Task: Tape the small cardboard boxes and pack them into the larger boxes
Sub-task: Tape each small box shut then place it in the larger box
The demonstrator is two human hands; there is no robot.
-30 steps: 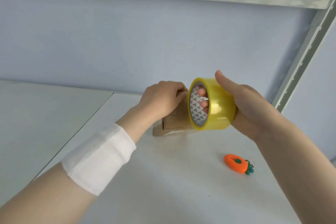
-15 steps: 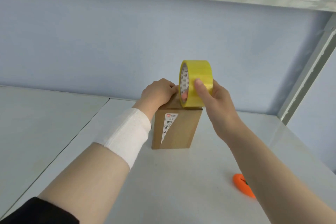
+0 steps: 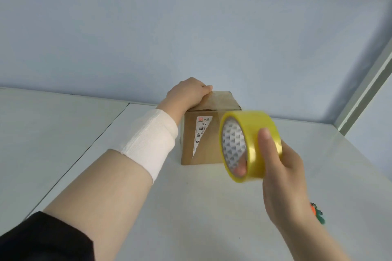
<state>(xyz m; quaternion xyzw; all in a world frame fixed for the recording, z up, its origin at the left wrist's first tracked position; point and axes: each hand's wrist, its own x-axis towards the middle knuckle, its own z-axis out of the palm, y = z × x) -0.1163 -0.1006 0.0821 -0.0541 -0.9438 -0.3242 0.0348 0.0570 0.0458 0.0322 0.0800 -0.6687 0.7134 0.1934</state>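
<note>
A small brown cardboard box (image 3: 204,144) with a white shipping label stands on the white table (image 3: 201,207). A shiny strip of clear tape runs over its top and down toward the roll. My left hand (image 3: 186,93) rests on the far left top edge of the box, fingers curled over it. My right hand (image 3: 280,167) grips a yellow tape roll (image 3: 251,146), thumb on the outside and fingers through the core. The roll hangs in front of the box's right front side.
An orange carrot-shaped item (image 3: 317,215) lies on the table at the right, mostly hidden by my right forearm. A blue wall stands right behind the box. A grey metal post (image 3: 364,91) rises at the right. A table seam (image 3: 118,116) runs on the left.
My right hand has drawn the tape roll from the top of the box down and toward me, in front of the box. My left hand has stayed on the box top.
</note>
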